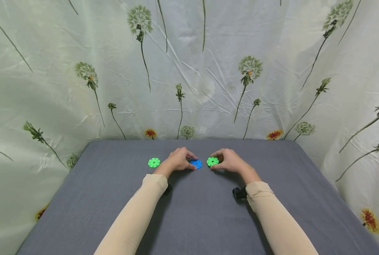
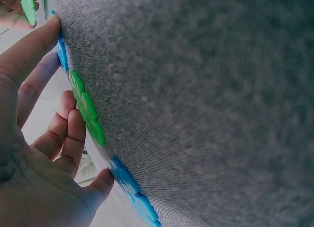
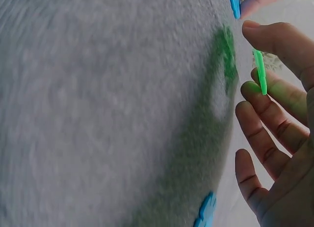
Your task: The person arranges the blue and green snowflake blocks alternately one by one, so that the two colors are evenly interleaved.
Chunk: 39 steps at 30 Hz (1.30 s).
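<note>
Near the middle of the far table, my left hand (image 1: 178,159) holds a blue interlocking disc (image 1: 197,164) by its edges between thumb and forefinger. In the left wrist view, that blue disc (image 2: 62,55) lies low against the cloth. To its right, my right hand (image 1: 231,161) grips a green notched disc (image 1: 212,162) between thumb and fingers. The right wrist view shows this green disc (image 3: 260,72) tilted on edge and raised over the cloth, above a greenish shadow. The two held discs are a short gap apart.
Left of my left hand, another green disc (image 1: 154,162) lies flat on the grey tablecloth (image 1: 202,219). Close by my left fingers are a green disc (image 2: 87,109) and a blue disc (image 2: 135,192). Another blue disc (image 3: 206,211) shows below my right hand. A flowered curtain (image 1: 208,71) hangs behind.
</note>
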Available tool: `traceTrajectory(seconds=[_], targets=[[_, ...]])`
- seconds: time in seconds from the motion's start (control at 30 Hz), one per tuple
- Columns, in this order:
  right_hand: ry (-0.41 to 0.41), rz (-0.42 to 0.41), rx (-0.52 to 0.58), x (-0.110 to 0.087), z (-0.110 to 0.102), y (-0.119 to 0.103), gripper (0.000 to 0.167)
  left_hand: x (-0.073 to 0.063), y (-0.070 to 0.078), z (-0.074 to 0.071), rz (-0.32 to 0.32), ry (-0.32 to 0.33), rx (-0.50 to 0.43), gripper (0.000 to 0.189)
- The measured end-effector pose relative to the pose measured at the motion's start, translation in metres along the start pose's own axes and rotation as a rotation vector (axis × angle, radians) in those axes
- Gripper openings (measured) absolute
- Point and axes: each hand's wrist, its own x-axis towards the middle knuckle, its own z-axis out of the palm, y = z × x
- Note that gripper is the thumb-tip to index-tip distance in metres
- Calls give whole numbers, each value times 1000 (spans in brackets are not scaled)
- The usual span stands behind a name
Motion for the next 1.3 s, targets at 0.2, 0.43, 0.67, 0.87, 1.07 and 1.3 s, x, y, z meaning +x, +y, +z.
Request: traceTrajectory(seconds=[0.2,0.43,0.67,0.87,1.07,1.3], targets=[[-28,13,19,4,6,-4,49,0,0,-1,6,-8,-6,37],[-32,29,16,6,11,-2,48,0,0,-1,19,-22,-24,37],[-24,52,12,6,14,-2,48,-1,2,-1,25,-13,-20,36],[-21,65,16,5,15,-2,48,-2,2,-1,19,-10,-29,35],[-33,76,29,5,17,-1,51,-2,2,-1,7,-22,-34,36],[-36,77,33,3,15,-1,54,0,2,-2,7,-29,-41,36]])
